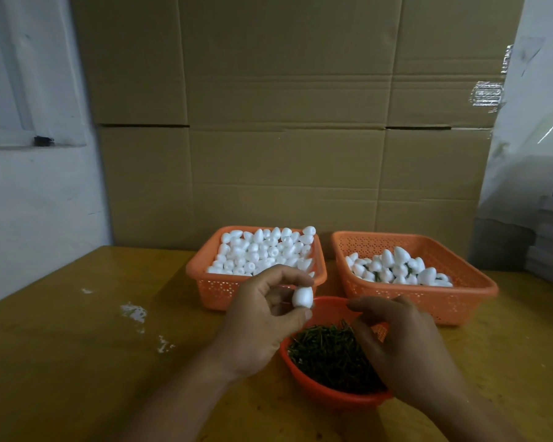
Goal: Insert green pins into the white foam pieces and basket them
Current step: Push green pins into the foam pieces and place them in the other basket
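Observation:
My left hand [262, 317] pinches a white egg-shaped foam piece [302, 296] between thumb and fingers, above the rim of a round orange bowl [320, 393] full of green pins [329, 355]. My right hand [396, 342] hovers over the bowl with curled fingers; whether it holds a pin is hidden. Behind, the left orange basket [211, 288] is heaped with plain foam pieces [262, 250]. The right orange basket [460, 301] holds foam pieces with green pins [396, 269].
All of this stands on a yellow wooden table [77, 362] with white foam crumbs [134, 312] at the left. Stacked cardboard boxes [284, 122] form a wall right behind the baskets. A clear plastic bag [530, 161] and grey stacks stand at the right.

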Demonstrator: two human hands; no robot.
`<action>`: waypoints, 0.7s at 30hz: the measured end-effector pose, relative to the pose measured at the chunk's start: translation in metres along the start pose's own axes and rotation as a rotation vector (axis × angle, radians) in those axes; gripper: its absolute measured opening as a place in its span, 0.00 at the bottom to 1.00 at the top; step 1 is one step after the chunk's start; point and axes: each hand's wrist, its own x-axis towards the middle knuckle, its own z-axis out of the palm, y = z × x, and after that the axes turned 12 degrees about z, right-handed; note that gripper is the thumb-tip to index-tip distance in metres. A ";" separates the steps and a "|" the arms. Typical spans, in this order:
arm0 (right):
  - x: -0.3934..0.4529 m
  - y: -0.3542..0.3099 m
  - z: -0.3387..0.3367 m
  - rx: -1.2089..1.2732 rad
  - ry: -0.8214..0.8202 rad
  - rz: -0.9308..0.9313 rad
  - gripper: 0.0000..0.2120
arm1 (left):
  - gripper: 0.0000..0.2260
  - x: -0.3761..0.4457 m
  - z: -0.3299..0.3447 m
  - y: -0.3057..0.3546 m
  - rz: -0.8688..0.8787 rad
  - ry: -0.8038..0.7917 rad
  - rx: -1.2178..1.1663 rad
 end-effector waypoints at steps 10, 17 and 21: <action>0.013 -0.011 0.005 -0.428 -0.388 -0.013 0.14 | 0.14 -0.005 0.010 -0.002 0.083 -0.084 -0.059; 0.018 -0.020 0.024 -0.533 -0.500 -0.038 0.15 | 0.07 -0.005 0.011 -0.001 0.136 -0.084 0.018; 0.021 -0.017 0.028 -0.489 -0.450 0.021 0.10 | 0.06 -0.005 0.010 0.000 0.093 -0.106 -0.056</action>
